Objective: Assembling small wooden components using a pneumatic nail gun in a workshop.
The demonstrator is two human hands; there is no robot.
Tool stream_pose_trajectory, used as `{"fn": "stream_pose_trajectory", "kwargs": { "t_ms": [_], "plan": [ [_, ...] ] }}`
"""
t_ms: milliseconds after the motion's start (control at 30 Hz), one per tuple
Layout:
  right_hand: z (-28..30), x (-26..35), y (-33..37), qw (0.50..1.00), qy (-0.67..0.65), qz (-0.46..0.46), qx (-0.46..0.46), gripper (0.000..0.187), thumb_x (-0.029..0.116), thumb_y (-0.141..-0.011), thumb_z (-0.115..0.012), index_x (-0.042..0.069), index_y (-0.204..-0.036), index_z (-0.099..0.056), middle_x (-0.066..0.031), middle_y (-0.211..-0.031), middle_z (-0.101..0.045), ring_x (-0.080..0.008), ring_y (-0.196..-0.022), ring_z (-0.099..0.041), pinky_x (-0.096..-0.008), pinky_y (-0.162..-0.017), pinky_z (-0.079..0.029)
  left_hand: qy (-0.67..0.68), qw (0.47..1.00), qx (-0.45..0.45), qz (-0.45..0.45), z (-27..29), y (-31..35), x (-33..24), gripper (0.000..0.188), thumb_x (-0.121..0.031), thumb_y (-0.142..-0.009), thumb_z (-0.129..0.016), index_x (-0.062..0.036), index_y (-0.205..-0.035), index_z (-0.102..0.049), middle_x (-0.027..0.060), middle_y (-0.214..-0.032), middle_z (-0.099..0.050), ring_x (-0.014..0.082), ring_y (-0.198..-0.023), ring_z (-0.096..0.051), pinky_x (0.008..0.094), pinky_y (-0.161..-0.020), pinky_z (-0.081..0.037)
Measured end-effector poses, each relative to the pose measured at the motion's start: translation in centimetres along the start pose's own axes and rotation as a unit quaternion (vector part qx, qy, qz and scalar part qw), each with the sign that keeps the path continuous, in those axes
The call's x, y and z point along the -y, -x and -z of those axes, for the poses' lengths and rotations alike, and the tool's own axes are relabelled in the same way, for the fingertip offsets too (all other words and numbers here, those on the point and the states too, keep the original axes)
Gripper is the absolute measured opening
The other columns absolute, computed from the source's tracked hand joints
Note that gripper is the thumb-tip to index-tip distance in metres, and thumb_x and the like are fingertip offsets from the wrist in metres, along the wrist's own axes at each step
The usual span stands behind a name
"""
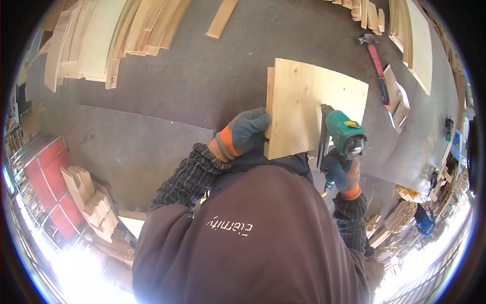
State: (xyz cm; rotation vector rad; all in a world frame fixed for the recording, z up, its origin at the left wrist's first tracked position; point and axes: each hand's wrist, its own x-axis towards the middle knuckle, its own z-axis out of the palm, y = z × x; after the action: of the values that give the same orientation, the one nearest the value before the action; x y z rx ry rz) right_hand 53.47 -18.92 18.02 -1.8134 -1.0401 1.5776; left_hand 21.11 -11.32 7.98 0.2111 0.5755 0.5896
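My left hand [244,130], in a grey-blue and orange glove, is closed on the left edge of a pale wooden panel [294,109]. A narrower wooden strip [270,93] shows along that same edge. In my right hand [340,172], gloved alike, is a green and black nail gun [345,133]. Its dark nose meets the panel's face near the middle of the right part. My right fingers wrap round the handle below the green head; the trigger is hidden. The panel stands tilted near my body at the table's front edge.
A claw hammer [376,66] with a red and black handle lies at the right, beside small joined wood pieces [396,99]. Long boards [147,25] are stacked at the far left, and one loose slat [222,19] lies alone on the dark table [202,76]. More boards [415,45] lie far right.
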Motion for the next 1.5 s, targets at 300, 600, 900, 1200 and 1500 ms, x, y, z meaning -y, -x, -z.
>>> {"fn": "stream_pose_trajectory", "kwargs": {
  "t_ms": [300, 600, 900, 1200, 1500],
  "plan": [
    [1.1, -0.4, 0.5, 0.993, -0.104, 0.025, 0.058, 0.034, 0.025, -0.097, -0.068, -0.006, -0.110, -0.062, -0.0106, -0.072, -0.063, -0.0164, -0.055, -0.058, -0.0289, -0.047, -0.044, -0.024, 0.999, 0.003, 0.041, -0.9, 0.9, -0.4, 0.061, -0.033, -0.104, -0.068, 0.0066, -0.147, -0.052, 0.0123, -0.136, -0.067, 0.0193, -0.121, -0.066, 0.0356, -0.104, -0.054],
    [2.2, 1.8, 0.2, 0.979, -0.111, -0.015, 0.169, 0.042, 0.006, -0.083, -0.066, -0.003, -0.123, -0.062, -0.0111, -0.083, -0.069, -0.0190, -0.066, -0.066, -0.0329, -0.058, -0.055, -0.066, 0.998, 0.012, 0.011, -0.6, 1.4, 0.2, 0.068, -0.039, -0.101, -0.071, 0.0057, -0.149, -0.051, 0.0128, -0.141, -0.064, 0.0219, -0.129, -0.062, 0.0393, -0.112, -0.049],
    [2.2, 4.5, 0.5, 0.972, -0.114, -0.051, 0.201, 0.052, 0.000, -0.077, -0.069, 0.000, -0.128, -0.063, -0.0097, -0.088, -0.070, -0.0187, -0.072, -0.067, -0.0341, -0.064, -0.055, -0.121, 0.993, -0.002, 0.013, -0.2, 1.5, 0.6, 0.064, -0.039, -0.104, -0.066, 0.0042, -0.150, -0.051, 0.0122, -0.142, -0.064, 0.0210, -0.128, -0.062, 0.0369, -0.109, -0.052],
    [1.3, 6.2, -0.5, 0.973, -0.050, -0.060, 0.218, 0.053, 0.002, -0.078, -0.072, 0.000, -0.129, -0.062, -0.0077, -0.090, -0.070, -0.0170, -0.072, -0.067, -0.0330, -0.066, -0.055, -0.111, 0.994, 0.000, 0.024, -0.4, 1.4, 0.6, 0.067, -0.041, -0.103, -0.068, 0.0042, -0.150, -0.051, 0.0132, -0.140, -0.064, 0.0216, -0.126, -0.063, 0.0382, -0.109, -0.053],
    [1.5, 6.3, -1.6, 0.957, -0.022, -0.069, 0.281, 0.042, 0.014, -0.084, -0.075, 0.000, -0.123, -0.064, -0.0065, -0.084, -0.070, -0.0160, -0.070, -0.066, -0.0324, -0.062, -0.054, -0.149, 0.989, 0.001, 0.024, -0.4, 1.3, 0.5, 0.066, -0.041, -0.103, -0.068, 0.0047, -0.148, -0.053, 0.0133, -0.140, -0.065, 0.0216, -0.126, -0.063, 0.0376, -0.109, -0.053]
  ]
}}
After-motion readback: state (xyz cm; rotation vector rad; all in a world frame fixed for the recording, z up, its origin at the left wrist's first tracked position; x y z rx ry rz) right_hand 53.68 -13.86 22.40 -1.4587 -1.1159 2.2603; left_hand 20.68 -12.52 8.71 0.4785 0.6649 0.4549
